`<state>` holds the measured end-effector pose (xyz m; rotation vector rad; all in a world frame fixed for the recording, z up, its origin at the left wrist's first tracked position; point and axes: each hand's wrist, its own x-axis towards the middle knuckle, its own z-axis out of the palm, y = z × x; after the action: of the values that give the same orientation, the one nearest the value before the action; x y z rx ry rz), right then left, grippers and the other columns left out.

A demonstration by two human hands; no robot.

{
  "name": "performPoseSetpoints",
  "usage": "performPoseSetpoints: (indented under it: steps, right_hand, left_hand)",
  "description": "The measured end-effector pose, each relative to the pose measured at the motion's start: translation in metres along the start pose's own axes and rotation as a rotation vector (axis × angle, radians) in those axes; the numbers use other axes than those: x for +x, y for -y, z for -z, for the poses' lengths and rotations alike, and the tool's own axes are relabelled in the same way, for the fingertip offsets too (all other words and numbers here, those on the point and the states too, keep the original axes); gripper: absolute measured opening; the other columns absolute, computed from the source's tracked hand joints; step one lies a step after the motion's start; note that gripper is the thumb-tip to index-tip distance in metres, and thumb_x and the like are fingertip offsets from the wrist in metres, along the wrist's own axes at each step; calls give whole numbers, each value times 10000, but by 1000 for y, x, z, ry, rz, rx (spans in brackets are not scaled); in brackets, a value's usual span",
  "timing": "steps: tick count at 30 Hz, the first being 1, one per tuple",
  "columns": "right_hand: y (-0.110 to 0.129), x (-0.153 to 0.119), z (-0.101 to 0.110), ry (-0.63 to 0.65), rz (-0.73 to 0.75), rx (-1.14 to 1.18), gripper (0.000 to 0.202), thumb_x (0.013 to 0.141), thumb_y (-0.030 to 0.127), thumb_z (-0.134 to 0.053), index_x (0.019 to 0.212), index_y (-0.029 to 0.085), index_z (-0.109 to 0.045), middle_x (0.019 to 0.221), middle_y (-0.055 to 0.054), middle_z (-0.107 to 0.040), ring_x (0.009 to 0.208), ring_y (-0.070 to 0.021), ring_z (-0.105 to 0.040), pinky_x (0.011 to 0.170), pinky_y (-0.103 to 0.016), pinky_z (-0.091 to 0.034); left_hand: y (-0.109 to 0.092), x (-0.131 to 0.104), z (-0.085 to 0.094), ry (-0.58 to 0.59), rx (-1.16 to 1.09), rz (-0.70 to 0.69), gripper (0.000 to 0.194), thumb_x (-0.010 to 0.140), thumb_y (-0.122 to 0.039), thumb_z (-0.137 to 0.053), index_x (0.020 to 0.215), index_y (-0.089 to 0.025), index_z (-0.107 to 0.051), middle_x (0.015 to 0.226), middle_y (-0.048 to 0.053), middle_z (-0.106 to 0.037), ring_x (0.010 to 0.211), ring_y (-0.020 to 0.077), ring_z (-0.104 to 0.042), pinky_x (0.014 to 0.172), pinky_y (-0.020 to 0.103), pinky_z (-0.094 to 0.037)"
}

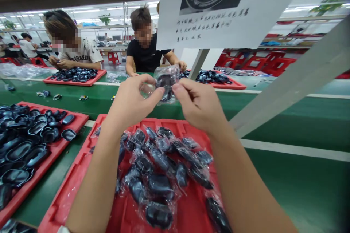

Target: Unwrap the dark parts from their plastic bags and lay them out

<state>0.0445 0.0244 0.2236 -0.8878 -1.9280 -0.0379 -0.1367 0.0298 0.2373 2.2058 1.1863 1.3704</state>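
Note:
Both of my hands are raised above a red tray (82, 160). My left hand (133, 102) and my right hand (199, 103) pinch the two sides of a small clear plastic bag (165, 83) with a dark blue oval part inside it. The bag hangs between my fingertips, well above the tray. Below my forearms the tray holds several more dark parts wrapped in clear bags (161, 167).
A second red tray (78, 120) on the left holds several unwrapped dark parts. A green conveyor belt (287, 116) runs across. Two people sit opposite at their own red trays (90, 80). A white instruction sheet (218, 11) hangs overhead on a slanted grey bar (300, 76).

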Motion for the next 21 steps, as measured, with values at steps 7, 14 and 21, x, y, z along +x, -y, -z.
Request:
performPoseSetpoints:
  steps: [7,14,21]
  right_hand:
    - [-2,-1,-1,-338,28,214,411,991,224,-500,596,217,-389,524,50,-350,471,-92,-289,474,-269,-261]
    - [3,-2,-5,-274,67,-34,310,924,345,-663,684,210,-519,546,52,-410,497,-100,-359,528,-266,-312]
    - [-14,0,-14,-167,-234,-178,291,1003,299,-440,866,172,-662,613,-19,-600,522,-143,-510,543,-266,-362]
  left_hand:
    - [-14,-6,-2,66,-235,8,142,901,-189,-553,944,-206,-687,551,-28,-602,491,142,-578,527,269,-463]
    - [-6,-4,1,-48,-285,92,95,862,-299,-681,925,-227,-681,608,-27,-685,542,188,-701,456,235,-480]
    - [-2,-7,25,-11,82,172,313,819,-403,-703,606,-200,-596,538,11,-626,512,170,-576,505,283,-406]
